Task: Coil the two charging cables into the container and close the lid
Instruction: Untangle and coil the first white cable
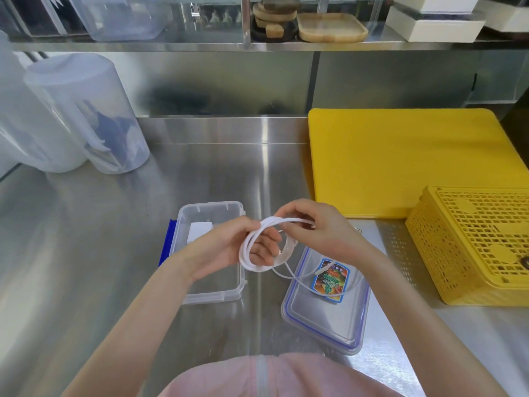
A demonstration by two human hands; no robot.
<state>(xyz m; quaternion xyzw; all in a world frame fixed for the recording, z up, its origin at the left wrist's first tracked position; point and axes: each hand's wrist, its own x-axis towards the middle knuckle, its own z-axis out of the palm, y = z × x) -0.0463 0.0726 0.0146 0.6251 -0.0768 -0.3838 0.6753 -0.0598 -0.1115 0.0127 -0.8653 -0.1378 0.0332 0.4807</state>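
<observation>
A white charging cable (259,266) is wound into several loops above the steel counter. My left hand (226,247) has its fingers through the loops and grips them. My right hand (315,227) pinches the top of the coil. A loose tail of the cable (323,272) trails down over the clear lid (326,325), which lies flat with a blue seal and a colourful label. The open clear container (211,295) stands just left of the hands, with a white flat object (200,230) inside; whether that object is the other cable cannot be told.
A yellow cutting board (400,161) lies at the back right. A yellow perforated basket (472,245) sits upside down at the right. Translucent plastic jugs (86,116) stand at the back left. A shelf with wooden trays (332,27) runs above the counter.
</observation>
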